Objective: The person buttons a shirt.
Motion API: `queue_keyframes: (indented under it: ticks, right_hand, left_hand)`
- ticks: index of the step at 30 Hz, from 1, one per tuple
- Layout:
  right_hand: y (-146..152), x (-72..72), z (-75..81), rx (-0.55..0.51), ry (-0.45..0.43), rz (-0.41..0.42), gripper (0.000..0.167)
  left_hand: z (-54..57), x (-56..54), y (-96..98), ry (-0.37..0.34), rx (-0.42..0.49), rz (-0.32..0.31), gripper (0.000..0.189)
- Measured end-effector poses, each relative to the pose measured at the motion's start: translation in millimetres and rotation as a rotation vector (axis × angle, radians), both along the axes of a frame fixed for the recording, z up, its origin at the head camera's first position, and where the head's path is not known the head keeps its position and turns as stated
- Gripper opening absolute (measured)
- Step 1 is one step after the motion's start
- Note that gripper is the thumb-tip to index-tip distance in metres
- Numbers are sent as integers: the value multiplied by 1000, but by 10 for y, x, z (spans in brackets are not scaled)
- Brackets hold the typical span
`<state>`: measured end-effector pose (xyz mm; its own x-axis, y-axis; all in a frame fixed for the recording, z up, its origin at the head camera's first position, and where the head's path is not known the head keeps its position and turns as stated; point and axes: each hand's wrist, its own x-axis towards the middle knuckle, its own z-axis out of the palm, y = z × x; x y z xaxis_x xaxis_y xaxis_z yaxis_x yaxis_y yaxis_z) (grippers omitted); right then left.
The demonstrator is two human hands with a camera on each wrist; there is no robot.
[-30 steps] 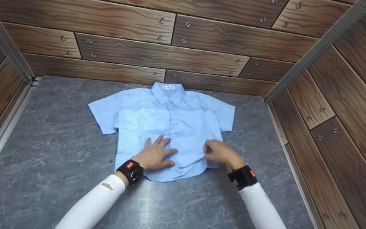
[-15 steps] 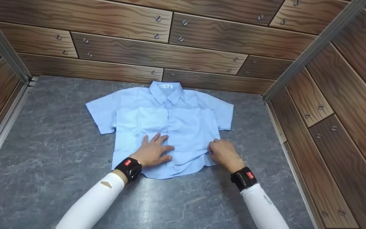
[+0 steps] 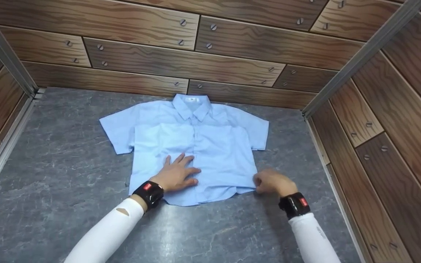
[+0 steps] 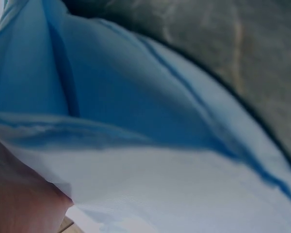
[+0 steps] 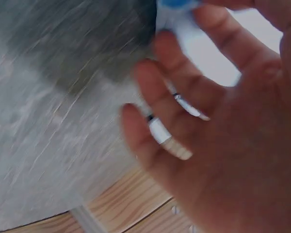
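Observation:
A light blue short-sleeved shirt (image 3: 217, 146) lies face up and spread out, its collar towards the back wall. My left hand (image 3: 175, 176) rests on the lower front, just left of the button placket, fingers spread. At the shirt's lower right corner, my right hand (image 3: 273, 181) pinches the side hem between thumb and index finger; the other fingers are loosely bent in the right wrist view. The left wrist view shows the raised hem (image 4: 116, 141) with a fold of cloth under it. Some creases run along the bottom right of the front.
The grey marbled tabletop (image 3: 68, 204) surrounds the shirt. Wood-patterned panels (image 3: 141, 69) wall the back and both sides, with metal corner posts (image 3: 364, 54) at the rear. The collar is close to the back wall.
My right hand has moved right, from over the shirt's lower right side out to its corner, drawing the hem outward and flattening the bunched cloth. The left hand stays in place on the shirt.

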<state>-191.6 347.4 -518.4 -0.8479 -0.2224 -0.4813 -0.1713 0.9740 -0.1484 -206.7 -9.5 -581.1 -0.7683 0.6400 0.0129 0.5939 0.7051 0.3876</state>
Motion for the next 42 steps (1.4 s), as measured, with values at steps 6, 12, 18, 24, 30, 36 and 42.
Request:
queue_keyframes:
  ticks: [6, 12, 18, 24, 30, 36, 42]
  right_hand:
    - [-71, -44, 30, -130, 79, -81, 4]
    - [-490, -191, -77, -161, 486, 123, 7]
    - [-915, -319, -154, -166, 560, 213, 21]
    - [-1189, -437, -220, -133, 479, 177, 44]
    - [-1297, -451, -304, -106, 413, 172, 49]
    - [-1309, -380, -384, -86, 377, 197, 50]
    - [-1311, -307, -379, -60, 363, 208, 53]
  left_hand:
    - [-10, 11, -14, 3, 1, 5, 48]
    - [14, 105, 4, -8, -29, -4, 54]
    - [62, 243, 47, 0, -70, -43, 58]
    - [95, 345, 68, 4, -131, -64, 58]
    - [139, 452, 82, -7, -167, -87, 58]
    - [197, 524, 66, -3, -214, -110, 57]
    - [259, 377, 52, 107, -91, -115, 36]
